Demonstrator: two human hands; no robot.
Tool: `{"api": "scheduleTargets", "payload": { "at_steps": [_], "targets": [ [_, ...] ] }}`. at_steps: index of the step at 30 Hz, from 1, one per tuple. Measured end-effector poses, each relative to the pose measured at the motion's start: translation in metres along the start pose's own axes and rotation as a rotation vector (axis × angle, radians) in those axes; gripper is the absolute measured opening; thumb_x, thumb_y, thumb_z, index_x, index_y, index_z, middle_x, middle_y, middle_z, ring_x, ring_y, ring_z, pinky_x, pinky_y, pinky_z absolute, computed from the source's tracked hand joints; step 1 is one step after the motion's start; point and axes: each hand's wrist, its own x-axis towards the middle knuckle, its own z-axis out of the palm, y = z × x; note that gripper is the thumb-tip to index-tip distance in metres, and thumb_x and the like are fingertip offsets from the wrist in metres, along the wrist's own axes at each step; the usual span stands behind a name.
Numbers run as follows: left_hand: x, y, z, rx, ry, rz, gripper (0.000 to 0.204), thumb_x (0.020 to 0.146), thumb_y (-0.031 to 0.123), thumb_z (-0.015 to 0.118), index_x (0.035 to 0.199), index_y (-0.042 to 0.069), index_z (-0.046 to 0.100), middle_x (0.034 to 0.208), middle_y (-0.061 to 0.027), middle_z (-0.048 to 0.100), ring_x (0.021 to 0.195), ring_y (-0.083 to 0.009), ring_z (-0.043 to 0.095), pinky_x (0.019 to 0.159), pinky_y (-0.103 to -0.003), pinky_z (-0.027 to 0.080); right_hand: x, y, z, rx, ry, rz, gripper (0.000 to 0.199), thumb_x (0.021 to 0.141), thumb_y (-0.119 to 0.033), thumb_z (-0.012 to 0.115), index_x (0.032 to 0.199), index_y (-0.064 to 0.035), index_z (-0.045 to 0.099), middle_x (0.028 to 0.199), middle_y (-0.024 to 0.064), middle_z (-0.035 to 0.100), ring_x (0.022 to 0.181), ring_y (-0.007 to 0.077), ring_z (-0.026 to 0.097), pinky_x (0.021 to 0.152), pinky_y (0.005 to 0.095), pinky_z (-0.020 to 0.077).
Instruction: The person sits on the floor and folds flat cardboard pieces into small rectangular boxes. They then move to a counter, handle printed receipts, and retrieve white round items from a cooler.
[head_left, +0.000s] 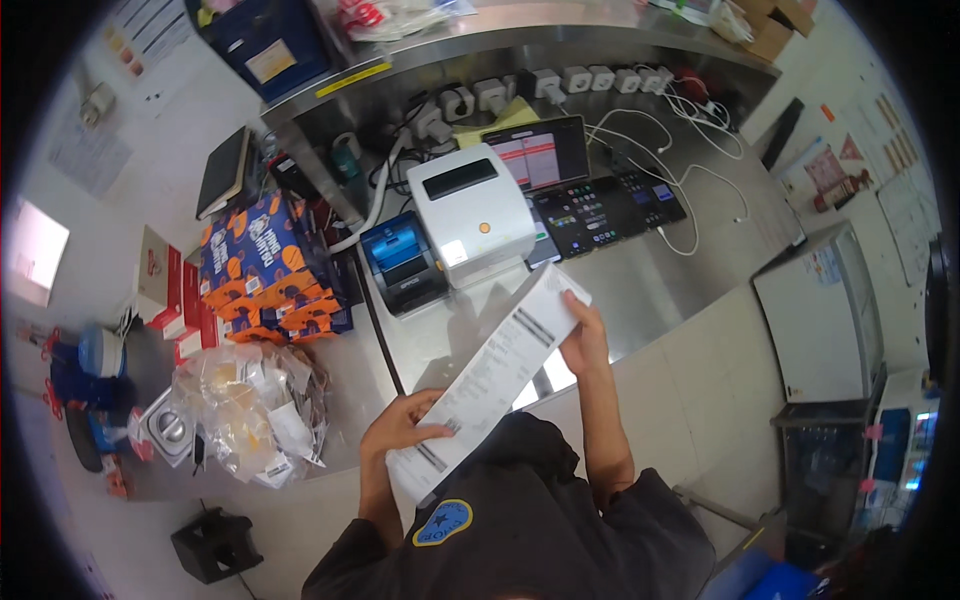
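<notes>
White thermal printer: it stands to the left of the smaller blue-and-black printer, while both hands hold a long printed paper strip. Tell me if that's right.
One thing is wrong: the head view shows the white thermal printer to the right of the smaller blue-and-black printer. The left hand and right hand do hold a long printed paper strip.

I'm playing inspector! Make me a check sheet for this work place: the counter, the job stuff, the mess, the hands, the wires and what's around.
Surface: shiny metal counter, carrying a white printer and lit screens.
Job's things: long printed white paper, slanting.
Clutter: plastic bags heaped beside orange-and-blue packets.
Grippers: left hand holds the paper's lower end, right hand the upper.
Cables: white cables, loosely looped.
Surroundings: pale floor, white boxy unit at right.
</notes>
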Motion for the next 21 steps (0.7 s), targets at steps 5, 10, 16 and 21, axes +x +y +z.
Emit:
{"api": "scheduleTargets", "payload": {
  "at_steps": [5,10,16,21],
  "targets": [
    [-0.026,-0.022,-0.026,0.230,-0.017,-0.128,0.049,0.073,0.009,0.075,0.117,0.001,0.055,0.096,-0.0097,0.067,0.083,-0.0097,0.062,0.073,-0.024,0.048,0.014,-0.022,-0.024,-0.091,0.203,-0.171,0.031,0.084,-0.008,0.060,0.111,0.0066,0.053,0.104,0.0149,0.061,0.096,0.0219,0.060,0.086,0.0337,0.0476],
    [-0.054,-0.077,-0.073,0.469,-0.018,-0.237,0.052,0.068,0.014,0.079,0.113,0.001,0.057,0.098,-0.0088,0.067,0.089,-0.0156,0.063,0.080,-0.029,0.049,0.014,-0.014,-0.027,-0.182,0.225,-0.224,0.030,0.082,-0.004,0.062,0.109,0.0083,0.055,0.104,0.0139,0.062,0.094,0.0196,0.061,0.084,0.0302,0.0471],
    [-0.012,-0.044,-0.050,0.639,0.246,0.084,0.082,0.063,0.020,0.081,0.133,0.005,0.041,0.133,-0.0168,0.046,0.124,-0.0275,0.043,0.101,-0.035,0.036,0.000,0.022,-0.008,-0.233,0.121,-0.139,0.033,0.084,-0.008,0.061,0.112,0.0076,0.055,0.106,0.0127,0.062,0.095,0.0181,0.061,0.082,0.0277,0.0475],
    [0.081,-0.023,0.014,0.135,0.295,0.421,0.061,0.072,0.014,0.076,0.125,0.003,0.048,0.118,-0.0129,0.058,0.109,-0.0198,0.054,0.095,-0.031,0.040,-0.015,0.047,0.008,-0.300,0.026,-0.030,0.030,0.085,-0.010,0.061,0.109,0.0075,0.056,0.102,0.0113,0.063,0.090,0.0161,0.061,0.080,0.0271,0.0474]
  ]
}}
